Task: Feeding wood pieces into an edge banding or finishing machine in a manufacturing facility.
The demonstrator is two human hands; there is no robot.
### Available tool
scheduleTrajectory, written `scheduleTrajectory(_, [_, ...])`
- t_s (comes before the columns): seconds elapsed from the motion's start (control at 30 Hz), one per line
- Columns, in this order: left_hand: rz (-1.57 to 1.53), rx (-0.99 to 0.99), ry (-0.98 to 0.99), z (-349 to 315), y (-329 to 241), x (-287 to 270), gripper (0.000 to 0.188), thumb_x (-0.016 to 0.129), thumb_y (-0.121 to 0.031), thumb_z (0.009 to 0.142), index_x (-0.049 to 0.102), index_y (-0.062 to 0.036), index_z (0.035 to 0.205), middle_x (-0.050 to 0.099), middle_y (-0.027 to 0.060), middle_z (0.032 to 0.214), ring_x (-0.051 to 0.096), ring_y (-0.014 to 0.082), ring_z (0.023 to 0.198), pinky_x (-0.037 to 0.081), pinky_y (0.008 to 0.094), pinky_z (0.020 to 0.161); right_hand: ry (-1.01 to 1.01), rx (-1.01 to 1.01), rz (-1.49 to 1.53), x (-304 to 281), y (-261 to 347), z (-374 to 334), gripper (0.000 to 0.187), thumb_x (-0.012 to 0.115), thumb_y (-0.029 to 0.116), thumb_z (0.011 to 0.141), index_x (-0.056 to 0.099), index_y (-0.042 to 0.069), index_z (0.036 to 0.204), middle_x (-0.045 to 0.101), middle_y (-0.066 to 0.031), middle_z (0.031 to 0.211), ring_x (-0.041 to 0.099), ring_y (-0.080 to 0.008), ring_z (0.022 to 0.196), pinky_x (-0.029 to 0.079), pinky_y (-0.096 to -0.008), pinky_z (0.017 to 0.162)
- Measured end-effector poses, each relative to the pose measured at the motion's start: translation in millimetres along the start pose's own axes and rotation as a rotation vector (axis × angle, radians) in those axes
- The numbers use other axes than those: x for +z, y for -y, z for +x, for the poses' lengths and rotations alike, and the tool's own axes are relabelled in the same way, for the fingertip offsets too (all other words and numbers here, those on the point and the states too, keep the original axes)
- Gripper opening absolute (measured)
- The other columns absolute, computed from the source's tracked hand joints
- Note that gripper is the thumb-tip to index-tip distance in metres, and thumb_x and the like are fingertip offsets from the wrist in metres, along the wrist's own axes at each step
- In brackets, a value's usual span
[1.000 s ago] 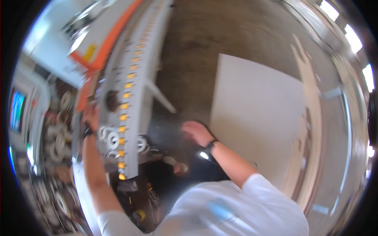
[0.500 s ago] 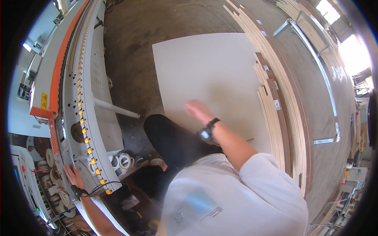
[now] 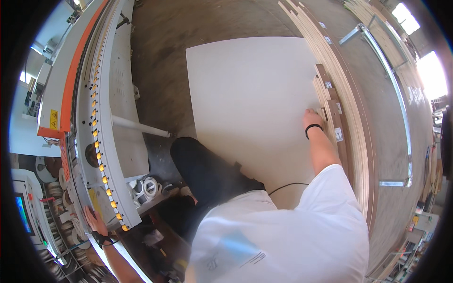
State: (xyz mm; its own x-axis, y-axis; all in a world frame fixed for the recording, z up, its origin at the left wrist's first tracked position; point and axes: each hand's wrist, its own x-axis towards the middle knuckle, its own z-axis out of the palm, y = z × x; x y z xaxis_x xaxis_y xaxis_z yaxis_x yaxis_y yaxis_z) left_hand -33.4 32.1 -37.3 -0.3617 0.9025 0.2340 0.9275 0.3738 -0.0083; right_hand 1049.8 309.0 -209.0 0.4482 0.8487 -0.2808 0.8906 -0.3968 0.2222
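Our right hand (image 3: 312, 120) reaches out to the short brown-faced boards (image 3: 334, 115), which lie stacked along the right border of a large pale sheet (image 3: 250, 85). Its fingertips are at the near left ends of the boards, with the fingers bent together; we cannot tell whether they grip a board or only touch one. A black wristband (image 3: 314, 127) circles that wrist. White labels mark the brown faces, and just to the right a stack of long wooden strips (image 3: 357, 146) runs past the boards.

Our left hand (image 3: 97, 223) is well apart from them, low on the other side, resting on the edge of the grey-and-orange edge-banding machine (image 3: 66, 94). Its fingers are stretched out and slightly spread, with nothing held in them. Yellow rollers (image 3: 106, 185) line the machine's rail, to the right of this hand, and white rolls (image 3: 150, 187) sit beneath the rail. To the hand's left stands a control screen (image 3: 22, 214). A thin black cord (image 3: 289, 184) curves over the pale sheet beside our white shirt (image 3: 283, 236).
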Motion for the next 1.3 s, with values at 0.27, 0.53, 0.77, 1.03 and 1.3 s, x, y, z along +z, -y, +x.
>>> scheduleTrajectory(0.27, [-0.094, -0.049, -0.012, -9.3, 2.5, 1.9, 0.055, 0.056, -0.025, 0.112, 0.044, -0.0014, 0.161, 0.050, 0.0231, 0.158, 0.046, 0.0413, 0.148, 0.036, 0.0499, 0.125, 0.071, -0.047, -0.390, 27.3, -28.7, 77.2, 0.024, 0.062, 0.018, 0.101, 0.085, 0.017, 0.107, 0.083, -0.0076, 0.113, 0.082, -0.0262, 0.100, 0.066, -0.0475, 0.073])
scheduleTrajectory(0.53, [-0.139, -0.039, -0.068, -9.7, 11.0, 3.0, 0.053, 0.058, -0.021, 0.111, 0.046, -0.0008, 0.159, 0.054, 0.0231, 0.152, 0.055, 0.0404, 0.140, 0.044, 0.0485, 0.117, 0.156, -0.073, -0.455, 31.6, -22.0, 91.7, 0.025, 0.062, 0.018, 0.101, 0.085, 0.016, 0.112, 0.083, -0.0063, 0.113, 0.081, -0.0265, 0.101, 0.065, -0.0462, 0.070])
scheduleTrajectory(0.77, [-0.164, -0.062, -0.043, -8.6, -5.2, 5.6, 0.054, 0.060, -0.020, 0.112, 0.045, -0.0009, 0.160, 0.053, 0.0233, 0.156, 0.055, 0.0371, 0.143, 0.046, 0.0458, 0.118, 0.060, -0.088, -0.346, 41.7, -18.6, 71.4, 0.024, 0.063, 0.016, 0.100, 0.086, 0.015, 0.105, 0.083, -0.0096, 0.111, 0.081, -0.0301, 0.100, 0.065, -0.0475, 0.076])
scheduleTrajectory(1.03, [-0.213, -0.032, -0.092, -8.4, 9.1, 8.8, 0.057, 0.061, -0.019, 0.110, 0.044, 0.0005, 0.161, 0.047, 0.0235, 0.162, 0.055, 0.0383, 0.144, 0.046, 0.0473, 0.120, 0.034, -0.416, -0.511, 32.0, 63.8, -34.9, 0.022, 0.065, 0.018, 0.099, 0.085, 0.016, 0.105, 0.083, -0.0101, 0.107, 0.080, -0.0287, 0.096, 0.062, -0.0438, 0.076])
scheduleTrajectory(1.3, [0.025, 0.000, -0.115, -13.4, 14.7, 7.6, 0.058, 0.062, -0.024, 0.109, 0.045, -0.0013, 0.160, 0.048, 0.0241, 0.163, 0.043, 0.0431, 0.152, 0.035, 0.0529, 0.125, -0.368, -0.338, 0.477, -90.6, 17.9, -171.2, 0.043, 0.078, 0.036, 0.091, 0.073, 0.012, 0.126, 0.078, -0.0126, 0.115, 0.071, -0.0394, 0.111, 0.057, -0.0498, 0.097])
